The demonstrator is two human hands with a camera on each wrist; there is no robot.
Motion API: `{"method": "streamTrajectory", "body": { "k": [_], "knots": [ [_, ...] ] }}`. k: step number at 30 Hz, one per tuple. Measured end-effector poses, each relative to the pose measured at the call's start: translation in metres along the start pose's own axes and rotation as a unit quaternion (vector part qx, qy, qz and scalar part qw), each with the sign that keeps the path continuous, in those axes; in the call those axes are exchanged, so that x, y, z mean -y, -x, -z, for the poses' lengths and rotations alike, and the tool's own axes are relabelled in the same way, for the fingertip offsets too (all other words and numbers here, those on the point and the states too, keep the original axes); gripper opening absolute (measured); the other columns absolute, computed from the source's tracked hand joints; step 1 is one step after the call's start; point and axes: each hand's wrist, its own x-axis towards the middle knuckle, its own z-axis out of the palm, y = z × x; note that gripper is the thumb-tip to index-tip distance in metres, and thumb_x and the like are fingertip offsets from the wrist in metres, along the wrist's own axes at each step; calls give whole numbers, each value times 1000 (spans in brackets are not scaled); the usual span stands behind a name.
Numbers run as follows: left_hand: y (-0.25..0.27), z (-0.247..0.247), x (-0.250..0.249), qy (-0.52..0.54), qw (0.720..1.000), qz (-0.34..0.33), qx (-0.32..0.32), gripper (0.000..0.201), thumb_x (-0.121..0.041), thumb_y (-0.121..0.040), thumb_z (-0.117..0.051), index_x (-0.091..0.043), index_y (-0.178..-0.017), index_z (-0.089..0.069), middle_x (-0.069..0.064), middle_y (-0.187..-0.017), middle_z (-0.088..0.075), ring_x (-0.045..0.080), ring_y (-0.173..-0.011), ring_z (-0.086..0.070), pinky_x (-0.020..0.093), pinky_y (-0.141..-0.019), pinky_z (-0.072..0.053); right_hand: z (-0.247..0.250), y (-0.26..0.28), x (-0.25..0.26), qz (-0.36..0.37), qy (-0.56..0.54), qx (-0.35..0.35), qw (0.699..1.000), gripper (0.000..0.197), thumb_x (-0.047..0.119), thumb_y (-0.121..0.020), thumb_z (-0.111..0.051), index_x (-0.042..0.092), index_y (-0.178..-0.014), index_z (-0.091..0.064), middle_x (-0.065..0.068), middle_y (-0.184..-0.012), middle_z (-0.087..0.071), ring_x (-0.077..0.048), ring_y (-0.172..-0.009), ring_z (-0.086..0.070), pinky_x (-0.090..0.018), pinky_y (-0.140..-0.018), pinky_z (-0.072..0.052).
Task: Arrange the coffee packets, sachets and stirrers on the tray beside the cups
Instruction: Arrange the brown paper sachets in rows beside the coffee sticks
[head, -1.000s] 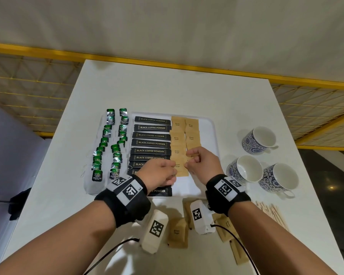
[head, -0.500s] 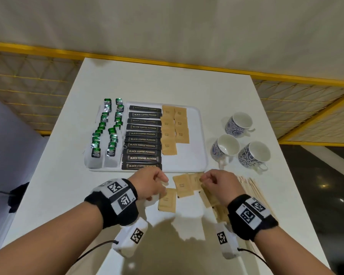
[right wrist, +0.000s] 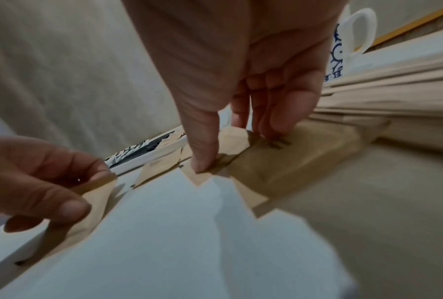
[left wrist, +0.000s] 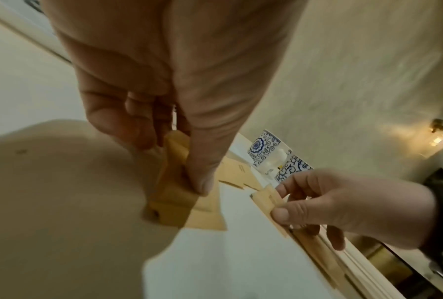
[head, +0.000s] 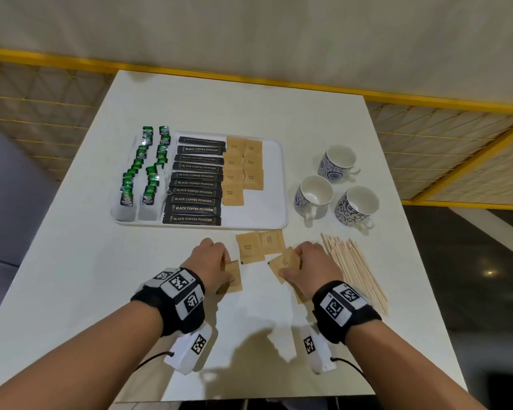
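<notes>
Each hand pinches a brown sachet off the counter (head: 101, 276): left hand (head: 212, 261), right hand (head: 310, 266); next, both likely go into the tray (head: 271, 214).

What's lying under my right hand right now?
The right hand pinches one brown sachet off the table. Another sachet's corner shows beneath the wrist; how many more lie under the palm is hidden.
</notes>
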Motion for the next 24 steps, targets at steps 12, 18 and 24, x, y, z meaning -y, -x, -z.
{"method": "streamTrajectory", "body": {
  "k": [12, 18, 24],
  "knots": [
    [17, -6, -27, -18, 1000, 0, -13, 47, -54, -59, -73, -32, -94, -51, -10, -99, -45, 11, -93, -49, 32, -85, -47, 22, 14, -35, 48, -192, 21, 980, 12, 22, -78, -72, 22, -80, -59, 8, -70, -56, -11, -65, -54, -31, -64, -49],
    [30, -30, -23, -90, 994, 49, 24, 68, -49, -59, -80, -26, -111, -43, -6, -107, -50, 15, -98, -51, 30, -80, -46, 27, 21, -54, 70, 6, 100, 993, 19, 29, -78, -70, 32, -87, -53, 12, -81, -56, -11, -79, -55, -27, -70, -46],
    [21, -32, -21, -92, 995, 6, 21, 31, -40, -82, -65, -17, -101, -58, 0, -103, -51, 17, -90, -53, 29, -78, -46, 18, 19, -51, 109, 95, 89, 986, 70, 38, -74, -73, 29, -134, -38, 6, -125, -50, -16, -106, -57, -31, -85, -47]
  ]
}}
